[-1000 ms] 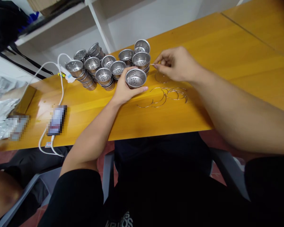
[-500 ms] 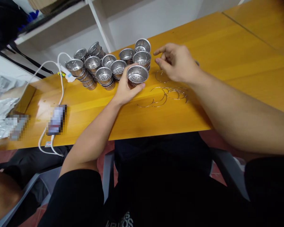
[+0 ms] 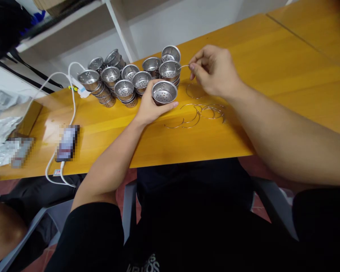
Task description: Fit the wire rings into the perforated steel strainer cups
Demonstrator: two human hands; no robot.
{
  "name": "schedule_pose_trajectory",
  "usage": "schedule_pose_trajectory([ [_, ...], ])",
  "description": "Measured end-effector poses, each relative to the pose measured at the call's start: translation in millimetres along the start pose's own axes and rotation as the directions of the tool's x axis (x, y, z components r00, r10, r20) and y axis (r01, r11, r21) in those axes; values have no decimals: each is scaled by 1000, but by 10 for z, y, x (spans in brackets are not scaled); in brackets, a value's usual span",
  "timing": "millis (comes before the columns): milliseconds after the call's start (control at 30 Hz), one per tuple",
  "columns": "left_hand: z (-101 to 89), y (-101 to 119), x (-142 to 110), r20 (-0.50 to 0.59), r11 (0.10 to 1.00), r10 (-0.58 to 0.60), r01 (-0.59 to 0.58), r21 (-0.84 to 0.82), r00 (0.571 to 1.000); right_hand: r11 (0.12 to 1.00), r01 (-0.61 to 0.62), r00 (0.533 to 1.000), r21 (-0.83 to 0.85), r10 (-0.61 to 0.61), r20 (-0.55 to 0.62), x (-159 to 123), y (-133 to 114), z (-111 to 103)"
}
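Note:
My left hand [image 3: 147, 107] is wrapped round a perforated steel cup [image 3: 164, 94], its open mouth tilted toward me and the thumb below the rim. My right hand [image 3: 215, 71] pinches a thin curved wire [image 3: 183, 66] between thumb and forefinger. The wire's far end reaches over the rim of a stacked perforated cup [image 3: 169, 68], behind the held one. Several curved wires [image 3: 212, 112] lie loose on the table below my right hand. Another bent wire [image 3: 193, 95] lies under its fingers.
Several stacks of perforated steel cups [image 3: 124, 90] stand to the left along the back of the wooden table [image 3: 107, 132]. A phone [image 3: 68, 143] and a white cable [image 3: 73, 105] lie further left, beside plastic bags [image 3: 1, 139]. A person's bare limb [image 3: 4, 230] shows at lower left.
My right hand has shifted slightly right and its fingers have closed; a wire now shows between them. My left thumb has slid a little outward, and the cup has stayed nearly in place.

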State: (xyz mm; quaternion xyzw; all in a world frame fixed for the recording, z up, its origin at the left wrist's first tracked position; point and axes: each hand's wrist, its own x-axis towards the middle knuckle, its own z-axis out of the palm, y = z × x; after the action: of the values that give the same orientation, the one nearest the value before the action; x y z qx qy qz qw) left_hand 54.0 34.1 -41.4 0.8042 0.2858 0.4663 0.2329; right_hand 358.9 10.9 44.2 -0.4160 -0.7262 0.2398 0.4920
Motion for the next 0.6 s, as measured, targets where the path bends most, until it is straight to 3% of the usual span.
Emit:
schedule_pose_trajectory([
  [100,5,-52,4,1,1000,20,-20,-5,1000,998,52,998,32,-52,17,10,82,5],
  [333,18,-112,1,36,994,109,-109,12,993,998,31,1000,50,-31,0,35,186,18],
  [600,18,8,-23,6,996,56,-57,64,998,995,77,997,66,-79,19,59,225,-3],
])
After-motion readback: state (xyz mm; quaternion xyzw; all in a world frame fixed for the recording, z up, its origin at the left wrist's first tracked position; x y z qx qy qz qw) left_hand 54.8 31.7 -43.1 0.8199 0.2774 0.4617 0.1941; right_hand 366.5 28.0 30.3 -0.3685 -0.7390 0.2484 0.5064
